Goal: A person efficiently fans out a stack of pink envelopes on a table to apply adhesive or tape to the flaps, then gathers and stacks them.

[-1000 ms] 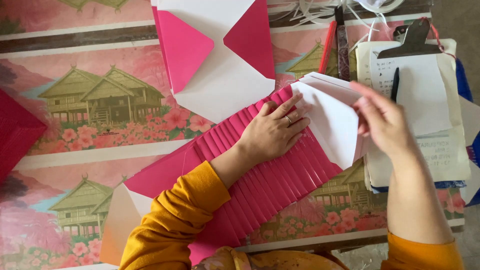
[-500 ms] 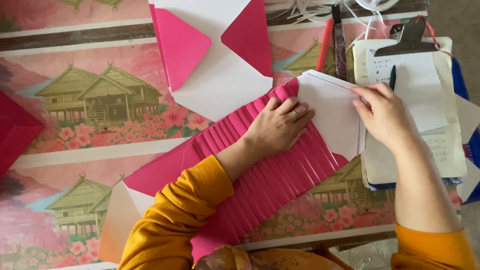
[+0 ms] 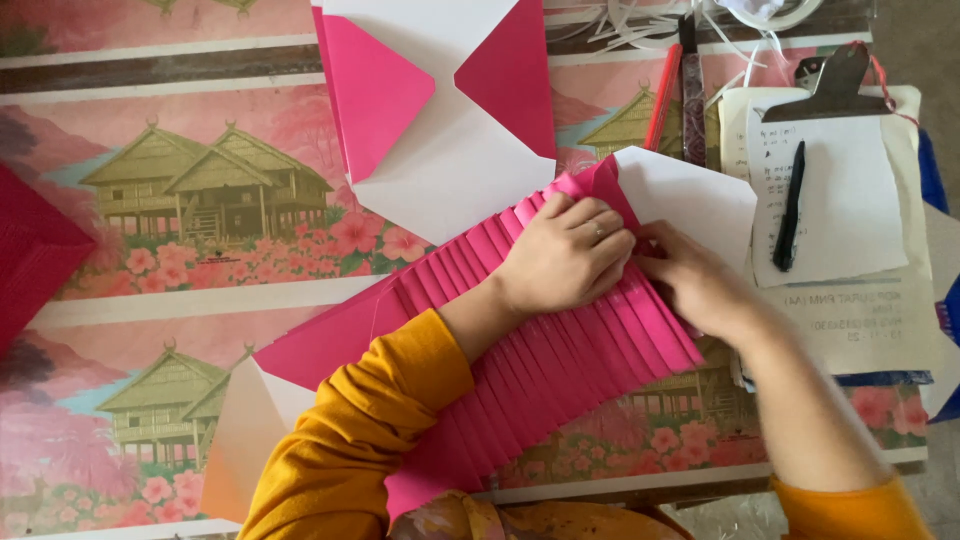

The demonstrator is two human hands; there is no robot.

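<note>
Left hand (image 3: 565, 255) covers the pleated pink paper's (image 3: 520, 370) upper folds; right hand (image 3: 700, 285) blurs, fingertips tucked behind it.

Pretty cramped on the right: clipboard (image 3: 850, 215) with a black pen (image 3: 790, 205) on it just beside the right hand (image 3: 700, 285), red pencil (image 3: 661, 98) and white strips (image 3: 640, 20) up top. Folded pink-and-white sheet (image 3: 450, 120) blocking straight ahead of the left hand (image 3: 565, 255). Pleated pink paper (image 3: 540, 350) covering the middle. Open tabletop (image 3: 200, 200) off to the left, only a dark pink piece (image 3: 35, 255) at the far edge.
</note>
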